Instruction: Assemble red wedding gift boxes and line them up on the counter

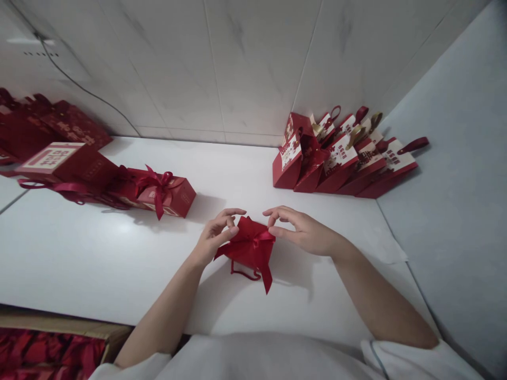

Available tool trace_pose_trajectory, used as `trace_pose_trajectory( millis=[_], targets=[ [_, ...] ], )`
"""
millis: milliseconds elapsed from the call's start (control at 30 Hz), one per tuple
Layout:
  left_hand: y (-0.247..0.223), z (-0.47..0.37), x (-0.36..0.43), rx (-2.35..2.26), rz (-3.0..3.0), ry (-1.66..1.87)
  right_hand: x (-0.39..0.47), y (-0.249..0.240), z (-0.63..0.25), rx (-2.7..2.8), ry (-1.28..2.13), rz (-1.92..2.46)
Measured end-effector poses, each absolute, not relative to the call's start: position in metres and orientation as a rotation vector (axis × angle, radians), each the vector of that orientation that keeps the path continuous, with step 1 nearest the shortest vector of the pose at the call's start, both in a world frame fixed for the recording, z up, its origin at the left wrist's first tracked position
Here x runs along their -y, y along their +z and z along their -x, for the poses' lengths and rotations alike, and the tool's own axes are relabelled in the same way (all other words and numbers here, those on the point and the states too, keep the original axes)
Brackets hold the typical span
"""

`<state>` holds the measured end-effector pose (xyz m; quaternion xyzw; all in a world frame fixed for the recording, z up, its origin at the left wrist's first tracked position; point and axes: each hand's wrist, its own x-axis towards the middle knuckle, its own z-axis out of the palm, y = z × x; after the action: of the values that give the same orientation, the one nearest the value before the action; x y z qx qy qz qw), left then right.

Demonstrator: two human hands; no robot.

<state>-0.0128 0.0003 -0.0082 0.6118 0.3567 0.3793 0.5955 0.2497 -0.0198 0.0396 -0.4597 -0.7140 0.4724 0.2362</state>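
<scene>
A small red gift bag (pixel 246 252) stands in front of me on the white table. A red ribbon (pixel 262 240) is tied across its top, with long tails hanging at both sides, and a dark red cord handle (pixel 246 274) loops out on the near side. My left hand (pixel 217 235) is at the bag's upper left edge, thumb by the ribbon, with its fingers curved and apart. On the other side, my right hand (pixel 299 228) has its thumb and fingertips at the bag's right edge, also apart. Whether either hand touches the bag is hard to make out.
Several red boxes with loop handles (pixel 340 158) stand in rows at the back right, beside a pale partition (pixel 455 158). Red boxes with bows (pixel 174 198) lie to the left, more red packages (pixel 75 124) behind them. A carton (pixel 114 333) of red items sits lower left.
</scene>
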Motion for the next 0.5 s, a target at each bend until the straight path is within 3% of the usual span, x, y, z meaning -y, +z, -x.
trace_pose_trajectory(
  millis=[267, 500],
  targets=[
    [-0.003, 0.009, 0.003, -0.883, -1.606, 0.806, 0.044, 0.051, -0.231, 2.053, 0.721, 1.446],
    [0.002, 0.008, 0.006, -0.882, -1.599, 0.758, 0.058, 0.054, -0.215, 2.046, 1.002, 1.647]
  ],
)
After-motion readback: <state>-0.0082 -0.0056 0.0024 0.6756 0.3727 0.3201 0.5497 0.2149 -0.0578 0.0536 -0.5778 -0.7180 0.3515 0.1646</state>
